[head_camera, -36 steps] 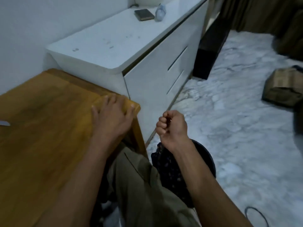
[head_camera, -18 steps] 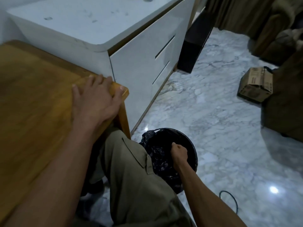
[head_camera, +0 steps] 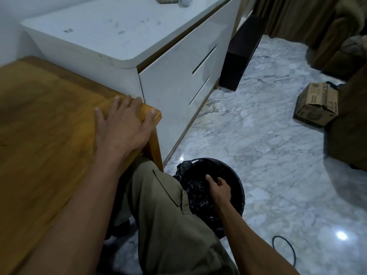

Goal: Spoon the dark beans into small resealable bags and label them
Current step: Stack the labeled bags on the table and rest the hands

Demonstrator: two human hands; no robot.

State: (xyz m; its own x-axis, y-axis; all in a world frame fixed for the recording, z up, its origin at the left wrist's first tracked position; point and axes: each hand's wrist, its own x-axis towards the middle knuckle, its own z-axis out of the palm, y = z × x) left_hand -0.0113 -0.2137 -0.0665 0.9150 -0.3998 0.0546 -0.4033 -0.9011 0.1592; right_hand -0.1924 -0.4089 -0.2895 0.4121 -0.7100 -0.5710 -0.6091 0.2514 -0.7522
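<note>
The left hand (head_camera: 123, 124) is laid flat, fingers spread, on the corner of the orange-brown wooden table (head_camera: 39, 135), probably as a brace while leaning. To its right and lower, the right hand (head_camera: 219, 187), fingers loosely apart and holding nothing visible, is lowered into the round black bin lined with a black plastic bag (head_camera: 234, 175); its contents cannot be made out. No beans or bags are in view.

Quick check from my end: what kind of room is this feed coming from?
Most likely a room in a home, perhaps a living area: a marble floor, a white drawer cabinet beside a wooden table, curtains, and a lined bin on the floor.
</note>
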